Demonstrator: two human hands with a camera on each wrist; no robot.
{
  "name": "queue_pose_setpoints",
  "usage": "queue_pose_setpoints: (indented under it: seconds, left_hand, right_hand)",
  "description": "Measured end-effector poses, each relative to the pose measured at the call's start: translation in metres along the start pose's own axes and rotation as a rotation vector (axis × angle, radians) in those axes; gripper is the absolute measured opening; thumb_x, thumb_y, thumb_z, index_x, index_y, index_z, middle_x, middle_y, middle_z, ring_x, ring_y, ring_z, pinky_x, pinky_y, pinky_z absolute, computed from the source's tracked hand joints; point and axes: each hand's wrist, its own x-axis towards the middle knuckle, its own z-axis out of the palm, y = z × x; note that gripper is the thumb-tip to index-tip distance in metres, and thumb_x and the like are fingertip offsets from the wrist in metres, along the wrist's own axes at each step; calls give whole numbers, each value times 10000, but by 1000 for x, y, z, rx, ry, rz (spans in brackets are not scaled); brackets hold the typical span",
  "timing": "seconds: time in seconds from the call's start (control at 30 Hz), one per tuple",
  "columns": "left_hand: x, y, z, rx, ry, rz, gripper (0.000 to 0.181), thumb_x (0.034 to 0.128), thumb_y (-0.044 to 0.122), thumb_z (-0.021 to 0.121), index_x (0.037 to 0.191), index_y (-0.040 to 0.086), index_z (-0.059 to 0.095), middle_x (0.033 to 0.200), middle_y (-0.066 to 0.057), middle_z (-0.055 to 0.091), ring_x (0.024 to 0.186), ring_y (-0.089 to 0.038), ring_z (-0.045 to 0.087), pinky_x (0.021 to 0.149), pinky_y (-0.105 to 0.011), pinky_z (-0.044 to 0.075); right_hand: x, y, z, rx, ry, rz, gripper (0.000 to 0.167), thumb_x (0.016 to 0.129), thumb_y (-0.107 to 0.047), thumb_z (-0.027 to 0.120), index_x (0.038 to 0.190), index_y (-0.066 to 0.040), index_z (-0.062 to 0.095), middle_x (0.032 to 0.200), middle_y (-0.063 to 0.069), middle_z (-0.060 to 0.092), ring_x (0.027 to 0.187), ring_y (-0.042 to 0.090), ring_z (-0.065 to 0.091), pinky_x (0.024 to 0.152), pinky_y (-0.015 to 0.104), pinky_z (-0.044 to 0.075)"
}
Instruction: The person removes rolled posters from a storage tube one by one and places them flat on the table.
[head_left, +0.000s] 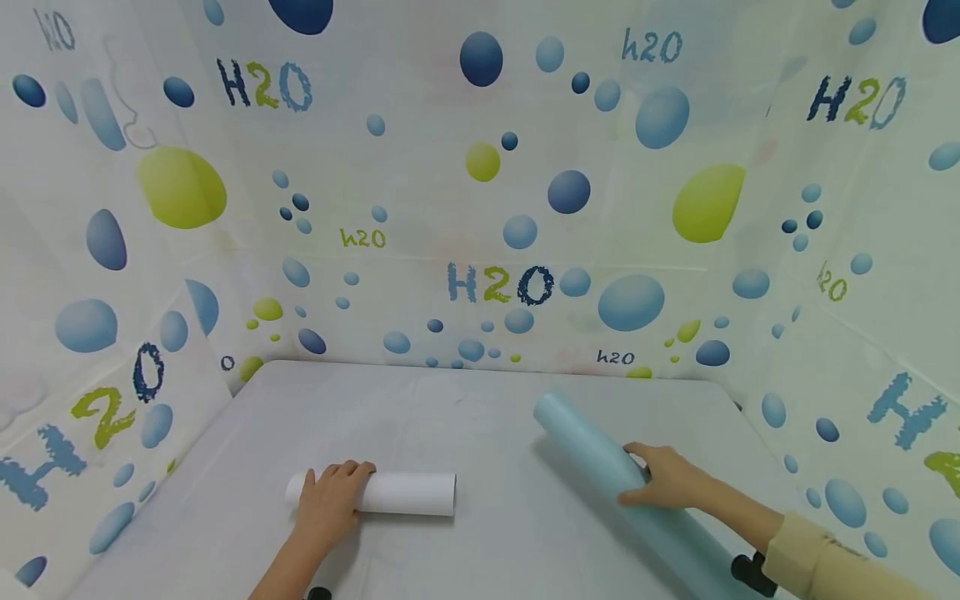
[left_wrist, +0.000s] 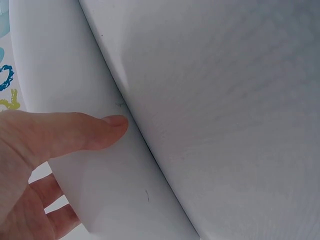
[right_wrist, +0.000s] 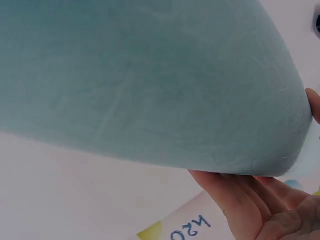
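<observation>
A short white roll [head_left: 412, 493], like rolled paper, lies crosswise on the white table, its end facing right. Over its left part my left hand [head_left: 330, 504] grips it; in the left wrist view the thumb [left_wrist: 95, 131] is along one side of the roll and fingers show at the other. On the right, a longer light-blue roll [head_left: 581, 433] slants from the table's back middle toward the front right. My right hand [head_left: 667, 479] holds it around the middle, thumb and fingers on either side. The right wrist view shows mostly the blue roll [right_wrist: 165, 85]; its near end is cut off in the head view.
The white-covered table [head_left: 420, 417] stretches to a back wall sheet [head_left: 420, 183] printed with bubbles and H2O lettering. Similar printed sheets close off the left and right sides. A dark shadow lies along the blue roll's left side.
</observation>
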Motion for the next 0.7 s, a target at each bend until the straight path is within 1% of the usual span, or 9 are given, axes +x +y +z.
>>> queue_pose_setpoints:
  seconds: [0.07, 0.13, 0.3, 0.47, 0.7]
  left_hand:
    - [0, 0, 0, 0, -6, -3, 574, 519, -24, 835, 1029, 109, 606, 1007, -104, 627, 969, -381, 560, 824, -724, 308]
    - [0, 1, 0, 1, -10, -7, 575, 520, -25, 834, 1031, 108, 606, 1010, -105, 626, 973, -381, 558, 827, -724, 305]
    - [0, 2, 0, -1, -16, -12, 573, 524, -25, 834, 1034, 103, 607, 1017, -108, 625, 978, -383, 556, 831, -723, 303]
    - [0, 1, 1, -7, -13, -10, 575, 524, -29, 830, 1034, 111, 604, 1015, -100, 624, 976, -379, 557, 829, -724, 302]
    - [-1, 0, 2, -12, -19, -13, 575, 527, -44, 820, 1036, 109, 602, 1021, -102, 622, 987, -380, 552, 835, -723, 298]
  right_hand:
    - [-2, 2, -1, 20, -3, 18, 764, 692, -355, 772, 1233, 81, 456, 1009, 188, 614, 825, 285, 618, 654, 451, 530]
    - [-5, 5, -2, 37, -10, 56, 770, 699, -365, 765, 1235, 87, 448, 985, 180, 615, 796, 271, 615, 602, 433, 536]
    - [-12, 15, -3, 95, -6, 173, 790, 704, -394, 755, 1253, 74, 433, 874, 127, 603, 718, 222, 600, 471, 373, 524]
    - [-18, 28, 0, 151, 15, 239, 791, 715, -402, 745, 1255, 77, 424, 831, 127, 586, 696, 234, 608, 460, 400, 524]
    - [-26, 44, -1, 181, 10, 303, 828, 734, -431, 717, 1241, 134, 386, 926, 214, 564, 741, 295, 608, 481, 460, 524]
